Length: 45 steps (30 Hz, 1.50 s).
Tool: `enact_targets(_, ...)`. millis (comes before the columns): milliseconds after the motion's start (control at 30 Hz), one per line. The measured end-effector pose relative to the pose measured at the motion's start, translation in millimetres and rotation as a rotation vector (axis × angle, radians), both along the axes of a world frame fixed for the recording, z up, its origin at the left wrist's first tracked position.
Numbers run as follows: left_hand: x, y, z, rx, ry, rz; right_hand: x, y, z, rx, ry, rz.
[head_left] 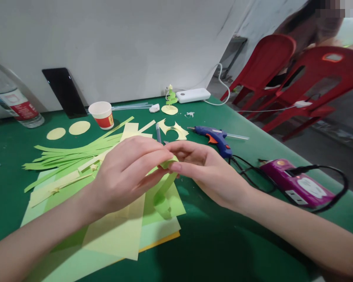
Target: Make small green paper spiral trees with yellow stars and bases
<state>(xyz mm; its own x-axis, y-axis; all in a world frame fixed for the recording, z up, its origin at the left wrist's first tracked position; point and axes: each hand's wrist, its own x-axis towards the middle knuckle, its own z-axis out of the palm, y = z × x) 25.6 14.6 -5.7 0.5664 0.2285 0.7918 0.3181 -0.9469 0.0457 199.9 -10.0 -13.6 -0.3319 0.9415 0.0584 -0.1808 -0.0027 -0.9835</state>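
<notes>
Between my two hands is a green paper strip [168, 182], its upper end curled at the fingertips and its tail hanging down. My left hand [129, 168] pinches the curl from the left, while my right hand [206, 168] grips it with thumb and fingers from the right. Below them lies a stack of green and yellow paper sheets [114, 235]. Loose green strips [73, 154] fan out to the left on that stack. Just beyond my fingers are a yellow paper offcut [181, 131] with round cut-outs and a grey pen-like tool [158, 132].
A blue glue gun [214, 135] lies at right, its cord near a purple power socket [300, 184]. Behind stand a paper cup [101, 114], a phone [65, 92], a bottle [14, 98], a small green paper spiral [171, 96] and a white power strip [193, 95]. A person sits beyond the red chairs [326, 86].
</notes>
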Motion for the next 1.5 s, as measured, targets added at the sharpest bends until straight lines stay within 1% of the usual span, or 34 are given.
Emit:
enact_targets(133, -0.7, 0.0, 4.3, -0.067, 0.039, -0.016, 3.1, 0.8, 5.9, 0.121, -0.118, -0.012)
enact_targets(233, -3.9, 0.5, 10.1, -0.151, 0.123, -0.027, 8.8, 2.7, 11.4, 0.201, -0.254, 0.031)
enact_targets(400, -9.2, 3.9, 13.8, -0.307, 0.242, -0.204, 17.5, 4.6, 17.7, 0.278, -0.456, 0.164)
enact_targets(600, -8.9, 4.2, 8.2, -0.379, 0.339, -0.259, 17.9, 1.3, 22.8, 0.322, -0.62, 0.277)
enact_targets(667, -8.3, 3.0, 6.2, -0.41, 0.376, -0.278, 16.6, 0.6, 23.6, 0.317, -0.661, 0.305)
enact_targets(767, -7.8, 1.5, 4.4, -0.427, 0.372, -0.294, 15.3, 0.1, 23.1, 0.297, -0.688, 0.322)
enact_targets(867, -8.1, 0.9, 6.4, -0.455, 0.355, -0.309, 16.1, 0.0, 22.0, 0.294, -0.685, 0.324)
enact_targets(1000, -8.0, -0.2, 10.9, -0.52, 0.387, -0.328, 16.9, 0.0, 21.5, 0.276, -0.665, 0.342)
enact_targets(1033, -7.4, -0.8, 11.0, -0.51, 0.387, -0.328, 16.4, 0.1, 21.3, 0.269, -0.652, 0.337)
enact_targets(1100, -5.3, -2.7, 9.8, -0.438, 0.366, -0.309, 14.2, 0.1, 20.2, 0.248, -0.602, 0.296)
enact_targets(1200, -2.0, -5.6, 7.3, -0.325, 0.315, -0.232, 10.0, 0.0, 17.7, 0.178, -0.487, 0.222)
enact_targets(1333, -1.2, -6.9, 8.2, -0.311, 0.248, -0.158, 7.8, -0.4, 16.0, 0.08, -0.344, 0.212)
enact_targets(1500, -2.9, -6.4, 10.3, -0.267, 0.195, -0.097, 12.6, 3.4, 15.6, 0.048, -0.254, 0.233)
